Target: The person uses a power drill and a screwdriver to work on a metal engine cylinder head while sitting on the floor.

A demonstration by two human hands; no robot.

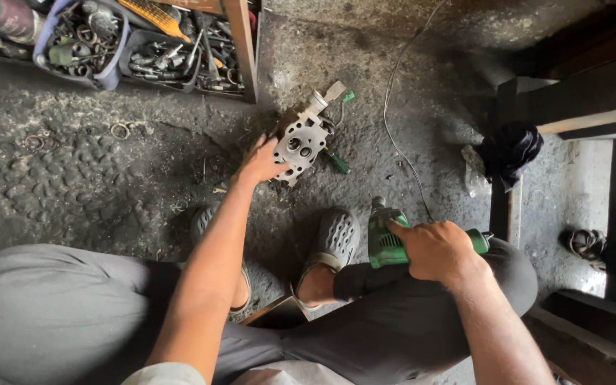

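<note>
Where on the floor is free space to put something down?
Bare concrete lies left of the left hand, between the small metal rings and the grey shoe. Around the metal engine part it is crowded: a green screwdriver and a wire.

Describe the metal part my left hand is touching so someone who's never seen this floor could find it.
Start at the wooden tool crate at the top of the rough concrete floor. Just below its right corner, at the left hand, lies a flat grey metal casting. Unlike the green-handled screwdriver beside it, it's pierced with round holes.
</note>
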